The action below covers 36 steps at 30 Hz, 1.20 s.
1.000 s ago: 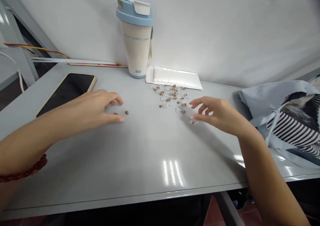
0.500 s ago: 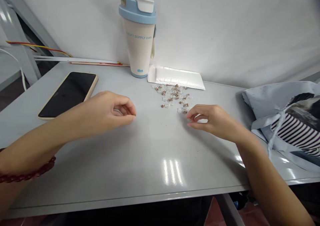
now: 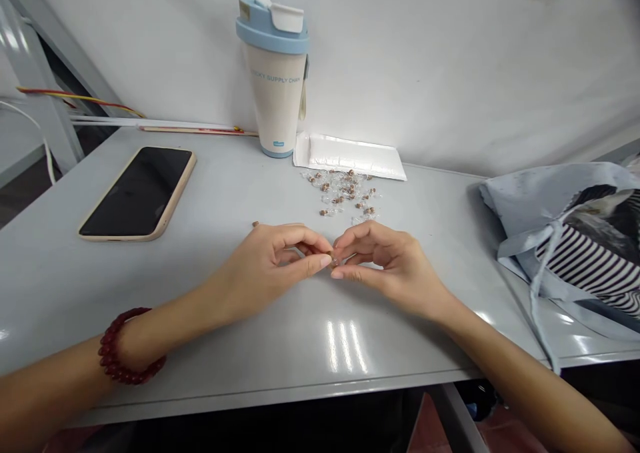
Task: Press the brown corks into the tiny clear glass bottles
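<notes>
Currently in hand (head view): the left hand (image 3: 265,266) and the right hand (image 3: 390,266) meet at mid-frame, low over the tabletop (image 3: 300,346), working a small piece (image 3: 334,261) between their tips. I judge this a fine fitting or joining step.
Left fingers (image 3: 313,261): thumb and forefinger pinched together on the small piece; a red bracelet (image 3: 125,349) sits on the wrist.
Right fingers (image 3: 350,239): closed on the same piece from the other side, the rest curled.
Small piece: tiny and clear, perhaps with a brown bit; too small to tell whether it is one part or two.
Next move calls for: steady, light fingertip pressure, as I judge; so small a thing could slip.
Supply: a heap of like pieces (image 3: 345,193) above centre, before a white pouch (image 3: 350,156); one loose brown bit (image 3: 255,224) lies just above the left hand.
</notes>
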{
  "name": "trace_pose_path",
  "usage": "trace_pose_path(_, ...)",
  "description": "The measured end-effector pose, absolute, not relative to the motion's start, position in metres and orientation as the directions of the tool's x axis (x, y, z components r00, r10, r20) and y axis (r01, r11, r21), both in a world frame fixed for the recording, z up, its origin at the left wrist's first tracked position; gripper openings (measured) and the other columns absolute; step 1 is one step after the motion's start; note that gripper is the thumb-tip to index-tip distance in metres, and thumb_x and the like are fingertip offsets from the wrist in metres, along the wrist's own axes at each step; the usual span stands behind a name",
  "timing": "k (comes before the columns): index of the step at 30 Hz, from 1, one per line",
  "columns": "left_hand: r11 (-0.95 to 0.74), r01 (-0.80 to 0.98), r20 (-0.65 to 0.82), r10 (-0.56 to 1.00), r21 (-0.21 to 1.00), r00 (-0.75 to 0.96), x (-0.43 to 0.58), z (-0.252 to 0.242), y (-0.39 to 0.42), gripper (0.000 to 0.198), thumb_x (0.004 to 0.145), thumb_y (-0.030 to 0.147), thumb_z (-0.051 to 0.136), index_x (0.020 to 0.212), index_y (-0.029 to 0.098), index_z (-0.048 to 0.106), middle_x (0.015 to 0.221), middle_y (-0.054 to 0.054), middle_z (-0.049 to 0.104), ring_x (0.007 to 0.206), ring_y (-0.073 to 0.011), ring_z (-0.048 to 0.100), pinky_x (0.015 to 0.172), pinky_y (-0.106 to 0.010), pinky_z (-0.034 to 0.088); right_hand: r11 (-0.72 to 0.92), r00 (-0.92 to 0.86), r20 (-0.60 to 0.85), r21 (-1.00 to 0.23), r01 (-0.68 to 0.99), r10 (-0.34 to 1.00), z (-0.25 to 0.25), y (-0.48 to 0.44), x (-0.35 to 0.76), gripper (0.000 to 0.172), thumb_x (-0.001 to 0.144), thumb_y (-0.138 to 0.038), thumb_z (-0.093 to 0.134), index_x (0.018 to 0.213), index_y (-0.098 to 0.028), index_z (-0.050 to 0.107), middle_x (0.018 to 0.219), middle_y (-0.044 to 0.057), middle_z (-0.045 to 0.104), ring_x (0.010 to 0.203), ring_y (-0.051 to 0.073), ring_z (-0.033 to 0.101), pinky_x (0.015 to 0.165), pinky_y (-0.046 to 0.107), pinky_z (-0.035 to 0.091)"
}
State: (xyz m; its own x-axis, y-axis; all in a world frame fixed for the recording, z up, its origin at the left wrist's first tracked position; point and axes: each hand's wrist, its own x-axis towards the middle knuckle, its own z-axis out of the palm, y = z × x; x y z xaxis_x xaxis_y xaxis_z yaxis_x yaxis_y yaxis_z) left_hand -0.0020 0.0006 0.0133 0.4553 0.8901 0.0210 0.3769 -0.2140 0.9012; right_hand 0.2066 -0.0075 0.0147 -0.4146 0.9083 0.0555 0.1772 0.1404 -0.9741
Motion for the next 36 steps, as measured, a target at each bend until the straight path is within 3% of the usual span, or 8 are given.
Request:
trace_pose_path(4,-0.367,0.399,0.156,0.869,0.84,0.47,-0.002,0.008,0.0,0.014,0.088,0.031,0.059,0.089,0.025,0.072,0.088,0.0,0.073,0.078,-0.0152,0.066,0.068,-0.026,0.055,0.091,-0.412,0.02,-0.984,0.153,0.911,0.016,-0.008,0.205,0.022,0.076,-0.027,0.08,0.09,-0.018,0.065,0.087,0.002,0.07,0.083,0.015,0.071,0.08,0.033,0.06)
trace_pose_path(11,-0.694,0.37,0.436,0.693,0.618,0.574,-0.003,0.004,-0.002,0.021,0.093,0.013,0.05,0.097,0.019,0.07,0.09,-0.002,0.069,0.071,-0.0099,0.063,0.064,-0.021,0.05,-0.042,-0.426,-0.064,-0.997,0.062,0.903,0.014,-0.009,0.205,0.027,0.072,-0.024,0.083,0.088,-0.018,0.063,0.086,0.002,0.073,0.079,0.015,0.071,0.079,0.032,0.059)
trace_pose_path(17,-0.776,0.432,0.509,0.629,0.461,0.587,-0.002,0.0,-0.005,0.027,0.088,0.022,0.064,0.114,0.015,0.062,0.1,-0.006,0.066,0.086,-0.0151,0.062,0.073,-0.026,0.053,-0.212,-0.367,-0.174,-0.975,-0.067,0.914,0.009,-0.007,0.201,0.029,0.069,-0.026,0.085,0.081,-0.02,0.059,0.078,0.0,0.073,0.078,0.017,0.073,0.078,0.032,0.058)
trace_pose_path(23,-0.842,0.419,0.64,0.533,0.34,0.553,0.002,-0.008,-0.006,0.009,0.09,0.016,0.063,0.097,0.016,0.058,0.083,-0.003,0.063,0.075,-0.0132,0.055,0.066,-0.025,0.05,-0.32,-0.418,-0.251,-0.941,-0.105,0.873,0.006,-0.01,0.196,0.03,0.071,-0.028,0.084,0.08,-0.021,0.055,0.074,-0.001,0.074,0.076,0.017,0.074,0.079,0.032,0.057)
trace_pose_path(33,-0.835,0.39,0.615,0.55,0.389,0.565,0.001,-0.01,-0.005,0.009,0.086,0.01,0.062,0.086,0.017,0.057,0.074,-0.001,0.063,0.068,-0.0122,0.053,0.06,-0.023,0.048,-0.375,-0.504,-0.289,-0.924,-0.075,0.813,0.009,-0.009,0.197,0.032,0.069,-0.023,0.085,0.081,-0.02,0.055,0.079,-0.002,0.074,0.083,0.015,0.073,0.086,0.032,0.056)
trace_pose_path(36,-0.799,0.423,0.555,0.601,0.427,0.575,0.001,-0.01,-0.004,0.004,0.088,0.017,0.063,0.09,0.017,0.059,0.079,-0.003,0.065,0.072,-0.0138,0.057,0.064,-0.025,0.05,-0.38,-0.496,-0.306,-0.923,-0.053,0.812,0.009,-0.006,0.199,0.031,0.069,-0.022,0.085,0.081,-0.02,0.056,0.076,-0.002,0.073,0.079,0.014,0.073,0.085,0.031,0.056)
